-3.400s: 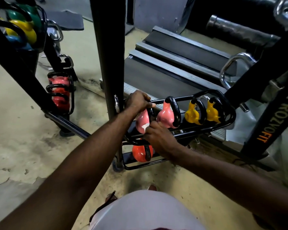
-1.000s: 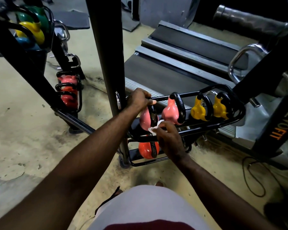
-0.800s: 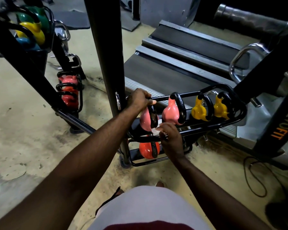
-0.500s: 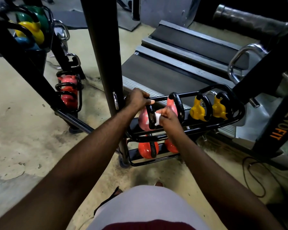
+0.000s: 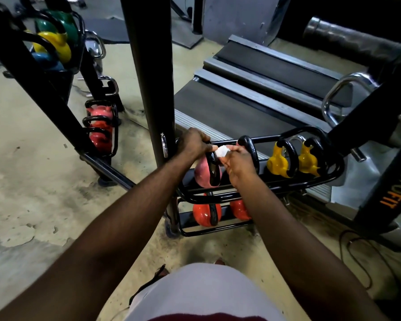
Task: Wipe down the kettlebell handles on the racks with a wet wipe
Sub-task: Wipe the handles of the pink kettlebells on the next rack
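Gripping the rack [image 5: 287,184], left hand [image 5: 195,142] — right hand [image 5: 237,162] pinches wipe [image 5: 222,151] on the pink kettlebell's upright handle [image 5: 212,166].

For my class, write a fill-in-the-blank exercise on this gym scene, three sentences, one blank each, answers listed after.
1. The right hand pinches a white ____ against a black kettlebell handle.
2. The left hand grips the top of the handle of the ____ kettlebell.
3. At the right end of the upper rack sit two ____ kettlebells.

Answers: wipe; pink; yellow
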`<action>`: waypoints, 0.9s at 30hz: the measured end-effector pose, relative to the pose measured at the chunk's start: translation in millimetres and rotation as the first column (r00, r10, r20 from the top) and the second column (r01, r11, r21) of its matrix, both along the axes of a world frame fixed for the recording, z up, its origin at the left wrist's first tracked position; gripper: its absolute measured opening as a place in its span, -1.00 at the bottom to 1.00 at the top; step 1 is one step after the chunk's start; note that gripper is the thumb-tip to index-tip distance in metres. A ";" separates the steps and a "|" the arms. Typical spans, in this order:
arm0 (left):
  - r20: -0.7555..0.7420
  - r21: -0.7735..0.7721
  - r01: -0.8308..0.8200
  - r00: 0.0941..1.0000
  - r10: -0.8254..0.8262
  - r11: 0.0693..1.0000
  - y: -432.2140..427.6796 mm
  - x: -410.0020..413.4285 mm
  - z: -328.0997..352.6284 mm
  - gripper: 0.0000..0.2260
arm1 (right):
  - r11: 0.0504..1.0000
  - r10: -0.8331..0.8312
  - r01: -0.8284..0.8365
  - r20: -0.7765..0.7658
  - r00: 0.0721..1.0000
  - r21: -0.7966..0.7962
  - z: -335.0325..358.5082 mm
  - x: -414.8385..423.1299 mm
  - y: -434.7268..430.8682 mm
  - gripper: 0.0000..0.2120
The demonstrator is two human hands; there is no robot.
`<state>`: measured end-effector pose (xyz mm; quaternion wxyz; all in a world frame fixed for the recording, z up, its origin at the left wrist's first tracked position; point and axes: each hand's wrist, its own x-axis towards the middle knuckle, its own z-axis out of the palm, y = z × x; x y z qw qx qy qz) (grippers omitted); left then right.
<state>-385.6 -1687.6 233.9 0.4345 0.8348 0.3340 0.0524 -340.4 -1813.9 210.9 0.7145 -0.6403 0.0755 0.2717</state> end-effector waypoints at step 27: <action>0.122 0.206 0.058 0.989 -0.084 0.977 -20.5 34.2 -0.4 -0.71 | 0.985 0.163 -0.138 0.310 0.937 -0.102 22.9 66.8 -91.0 -0.79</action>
